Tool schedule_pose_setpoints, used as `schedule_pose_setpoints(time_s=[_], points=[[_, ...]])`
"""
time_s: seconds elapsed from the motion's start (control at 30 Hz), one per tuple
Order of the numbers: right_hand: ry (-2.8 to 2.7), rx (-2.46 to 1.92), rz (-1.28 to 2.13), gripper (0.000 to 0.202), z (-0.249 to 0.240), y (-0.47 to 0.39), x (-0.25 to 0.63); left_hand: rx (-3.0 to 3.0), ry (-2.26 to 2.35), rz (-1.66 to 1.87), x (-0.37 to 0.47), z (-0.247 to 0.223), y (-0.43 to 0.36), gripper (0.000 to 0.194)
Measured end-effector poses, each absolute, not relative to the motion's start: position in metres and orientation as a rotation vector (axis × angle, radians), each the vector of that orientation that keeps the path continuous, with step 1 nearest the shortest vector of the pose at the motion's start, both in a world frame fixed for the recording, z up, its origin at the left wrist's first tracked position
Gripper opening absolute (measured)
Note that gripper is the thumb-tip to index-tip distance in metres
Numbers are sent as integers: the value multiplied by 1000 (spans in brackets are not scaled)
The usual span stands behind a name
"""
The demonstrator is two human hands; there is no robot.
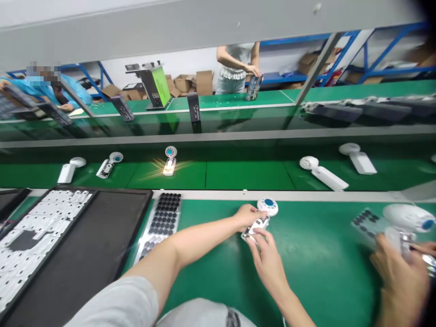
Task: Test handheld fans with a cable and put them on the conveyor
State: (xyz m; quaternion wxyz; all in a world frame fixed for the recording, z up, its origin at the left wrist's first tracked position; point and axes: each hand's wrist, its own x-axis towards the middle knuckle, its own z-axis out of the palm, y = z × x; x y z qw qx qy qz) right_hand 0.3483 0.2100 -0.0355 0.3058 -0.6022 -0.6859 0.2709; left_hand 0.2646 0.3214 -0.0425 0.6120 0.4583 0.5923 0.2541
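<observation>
A white handheld device with a round head (267, 206) and a blue disc lies tilted over the green bench. Its handle (258, 225) is open, showing white and dark parts inside. My left hand (246, 218) grips it near the neck, with the thumb laid across. At the handle's lower end, the fingers of my right hand (265, 247) are closed on its edge. Anything small between those fingertips is hidden.
To the left are a sheet of black round pads (165, 213) and a black tray (112, 231) with white pieces. Similar devices (170, 161) line the ledge ahead. A co-worker's blurred hands (398, 268) hold another device at right. More people are beyond the shelf.
</observation>
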Motion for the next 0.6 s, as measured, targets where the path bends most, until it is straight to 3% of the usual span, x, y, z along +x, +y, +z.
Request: schedule_pose_setpoints(time_s=[0.13, 0.33, 0.6], points=[[-1849, -1792, 573, 34, -59, 237, 349, 1379, 1623, 660, 222, -36, 356, 41], [-1757, -1788, 627, 36, -65, 254, 353, 1442, 2437, 682, 47, -25, 393, 60], [-1839, -1774, 619, 34, -63, 259, 355, 1526, 2666, 316, -21, -68, 404, 54]])
